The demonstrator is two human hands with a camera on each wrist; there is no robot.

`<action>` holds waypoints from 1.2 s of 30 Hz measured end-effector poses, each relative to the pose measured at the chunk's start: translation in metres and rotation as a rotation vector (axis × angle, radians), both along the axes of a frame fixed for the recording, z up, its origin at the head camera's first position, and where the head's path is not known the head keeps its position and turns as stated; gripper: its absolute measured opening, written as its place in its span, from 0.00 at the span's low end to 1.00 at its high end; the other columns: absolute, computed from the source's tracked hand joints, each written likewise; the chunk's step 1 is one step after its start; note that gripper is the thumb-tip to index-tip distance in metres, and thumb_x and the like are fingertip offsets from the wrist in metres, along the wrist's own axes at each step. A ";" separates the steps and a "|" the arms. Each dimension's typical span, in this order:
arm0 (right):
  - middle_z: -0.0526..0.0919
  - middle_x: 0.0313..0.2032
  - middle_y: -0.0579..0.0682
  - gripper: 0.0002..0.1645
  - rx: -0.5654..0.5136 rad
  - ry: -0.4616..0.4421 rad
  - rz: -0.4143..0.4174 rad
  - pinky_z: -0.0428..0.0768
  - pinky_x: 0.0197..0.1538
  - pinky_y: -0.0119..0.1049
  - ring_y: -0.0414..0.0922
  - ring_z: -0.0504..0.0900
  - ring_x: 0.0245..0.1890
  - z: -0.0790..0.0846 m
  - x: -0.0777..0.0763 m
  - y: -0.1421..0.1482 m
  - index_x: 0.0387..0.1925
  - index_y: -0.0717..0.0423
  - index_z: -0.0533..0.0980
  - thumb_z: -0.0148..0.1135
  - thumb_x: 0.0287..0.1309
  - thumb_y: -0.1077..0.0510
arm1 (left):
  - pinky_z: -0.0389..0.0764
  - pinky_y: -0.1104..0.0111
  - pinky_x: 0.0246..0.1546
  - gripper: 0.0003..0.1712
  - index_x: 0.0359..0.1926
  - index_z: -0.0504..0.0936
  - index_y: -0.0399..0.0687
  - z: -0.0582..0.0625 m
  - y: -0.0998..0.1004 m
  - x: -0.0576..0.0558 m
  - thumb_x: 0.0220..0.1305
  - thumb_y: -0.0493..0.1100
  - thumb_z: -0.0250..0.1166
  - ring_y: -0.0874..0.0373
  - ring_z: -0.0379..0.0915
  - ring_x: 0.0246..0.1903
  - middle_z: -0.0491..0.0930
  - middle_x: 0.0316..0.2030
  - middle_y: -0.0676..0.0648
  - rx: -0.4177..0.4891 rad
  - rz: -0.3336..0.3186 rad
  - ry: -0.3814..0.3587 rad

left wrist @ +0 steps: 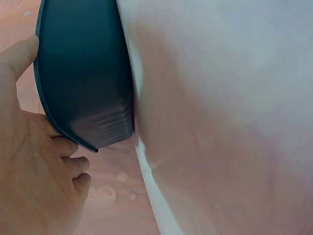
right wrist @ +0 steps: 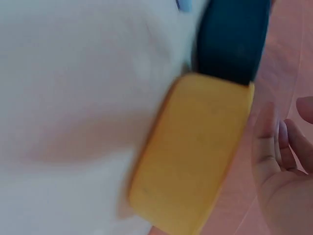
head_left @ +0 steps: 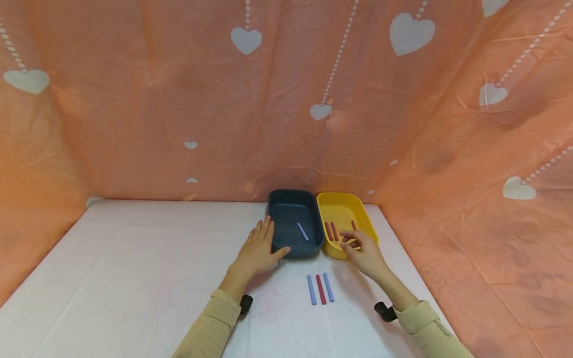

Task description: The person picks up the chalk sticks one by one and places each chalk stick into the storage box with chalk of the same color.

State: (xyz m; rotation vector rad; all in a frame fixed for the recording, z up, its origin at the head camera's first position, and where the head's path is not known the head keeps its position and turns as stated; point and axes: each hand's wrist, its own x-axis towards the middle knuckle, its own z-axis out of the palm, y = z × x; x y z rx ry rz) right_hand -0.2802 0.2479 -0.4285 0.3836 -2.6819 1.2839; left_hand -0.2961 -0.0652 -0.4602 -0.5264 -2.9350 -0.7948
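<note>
My left hand (head_left: 257, 252) touches the left and front rim of a dark blue tray (head_left: 295, 252), fingers spread and nearly straight; the left wrist view shows fingertips and thumb along that rim. One lavender chalk stick (head_left: 303, 231) lies in this tray. Above the front of a yellow tray (head_left: 335, 251) hovers my right hand (head_left: 368, 256), its fingers loosely bent, with nothing visible between them. Inside are two red chalk sticks (head_left: 334, 231) side by side and another red chalk stick (head_left: 354, 225), partly hidden by the hand.
In front of the trays, a lavender chalk stick (head_left: 311, 290), a red chalk stick (head_left: 321, 289) and a second lavender chalk stick (head_left: 329, 287) lie in a row on the white tablecloth (head_left: 147, 268). An orange curtain (head_left: 224, 109) with white hearts encloses the table's back and sides.
</note>
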 end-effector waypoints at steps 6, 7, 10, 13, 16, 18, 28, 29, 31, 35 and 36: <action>0.81 0.40 0.55 0.16 -0.028 0.019 0.023 0.84 0.35 0.28 0.46 0.82 0.34 -0.015 0.018 -0.008 0.53 0.67 0.81 0.65 0.64 0.70 | 0.48 0.48 0.79 0.57 0.81 0.50 0.32 0.000 0.000 0.001 0.71 0.68 0.60 0.38 0.40 0.81 0.44 0.82 0.36 0.002 0.003 -0.006; 0.81 0.40 0.53 0.16 -0.022 0.028 0.026 0.84 0.37 0.28 0.45 0.81 0.34 -0.017 0.021 -0.009 0.52 0.66 0.81 0.65 0.63 0.70 | 0.48 0.48 0.79 0.57 0.81 0.50 0.32 0.000 0.000 0.001 0.71 0.68 0.60 0.38 0.40 0.81 0.44 0.82 0.36 0.002 0.004 -0.006; 0.81 0.38 0.50 0.15 -0.001 0.020 0.039 0.83 0.40 0.27 0.42 0.80 0.35 -0.024 0.027 -0.010 0.51 0.66 0.82 0.67 0.62 0.70 | 0.48 0.48 0.79 0.57 0.81 0.50 0.31 -0.001 -0.001 0.000 0.71 0.68 0.60 0.38 0.40 0.81 0.44 0.82 0.36 0.001 0.004 -0.003; 0.80 0.38 0.50 0.15 0.009 -0.048 0.052 0.83 0.38 0.28 0.41 0.81 0.33 -0.029 0.030 -0.011 0.52 0.66 0.81 0.68 0.63 0.68 | 0.48 0.48 0.79 0.57 0.81 0.50 0.31 -0.002 -0.001 -0.001 0.71 0.68 0.60 0.38 0.41 0.81 0.44 0.82 0.36 0.001 0.002 0.003; 0.79 0.38 0.50 0.16 0.029 -0.133 0.059 0.83 0.33 0.29 0.42 0.80 0.32 -0.031 0.032 -0.010 0.53 0.65 0.80 0.68 0.65 0.65 | 0.48 0.48 0.79 0.57 0.81 0.50 0.31 -0.002 -0.002 -0.001 0.71 0.68 0.60 0.38 0.41 0.81 0.44 0.82 0.36 -0.002 0.002 0.010; 0.79 0.39 0.50 0.17 0.049 -0.177 0.061 0.83 0.31 0.30 0.43 0.79 0.31 -0.032 0.033 -0.010 0.54 0.64 0.80 0.69 0.65 0.64 | 0.48 0.48 0.79 0.57 0.81 0.50 0.31 -0.002 -0.002 -0.001 0.72 0.68 0.60 0.38 0.41 0.81 0.44 0.82 0.36 -0.003 0.002 0.012; 0.81 0.39 0.48 0.17 0.176 -0.228 0.075 0.78 0.38 0.28 0.44 0.75 0.35 -0.037 0.033 -0.013 0.52 0.61 0.81 0.72 0.62 0.63 | 0.49 0.47 0.79 0.57 0.81 0.50 0.31 -0.002 -0.002 -0.001 0.72 0.67 0.60 0.37 0.41 0.81 0.44 0.82 0.35 0.008 -0.002 0.012; 0.81 0.39 0.48 0.17 0.178 -0.232 0.077 0.78 0.38 0.28 0.44 0.75 0.35 -0.038 0.033 -0.012 0.53 0.60 0.81 0.72 0.62 0.63 | 0.49 0.47 0.79 0.57 0.81 0.50 0.31 -0.002 -0.001 -0.001 0.72 0.67 0.60 0.37 0.41 0.81 0.44 0.82 0.35 0.008 -0.002 0.011; 0.81 0.39 0.48 0.18 0.184 -0.235 0.081 0.78 0.39 0.28 0.44 0.75 0.35 -0.039 0.032 -0.012 0.53 0.60 0.81 0.72 0.62 0.63 | 0.48 0.48 0.79 0.57 0.81 0.50 0.31 -0.002 -0.001 0.000 0.72 0.67 0.60 0.37 0.40 0.81 0.44 0.82 0.35 0.011 -0.002 0.006; 0.80 0.38 0.47 0.17 0.213 -0.221 0.102 0.77 0.38 0.29 0.43 0.75 0.34 -0.040 0.031 -0.013 0.52 0.59 0.81 0.72 0.61 0.64 | 0.47 0.48 0.79 0.57 0.81 0.49 0.31 -0.001 0.000 0.000 0.72 0.67 0.60 0.38 0.39 0.81 0.43 0.82 0.36 0.012 -0.003 -0.004; 0.80 0.38 0.47 0.17 0.218 -0.217 0.105 0.77 0.38 0.29 0.43 0.74 0.34 -0.039 0.031 -0.013 0.52 0.60 0.81 0.72 0.61 0.64 | 0.47 0.48 0.79 0.57 0.81 0.49 0.31 0.000 0.000 0.001 0.72 0.67 0.60 0.38 0.39 0.81 0.43 0.82 0.36 0.012 -0.003 -0.006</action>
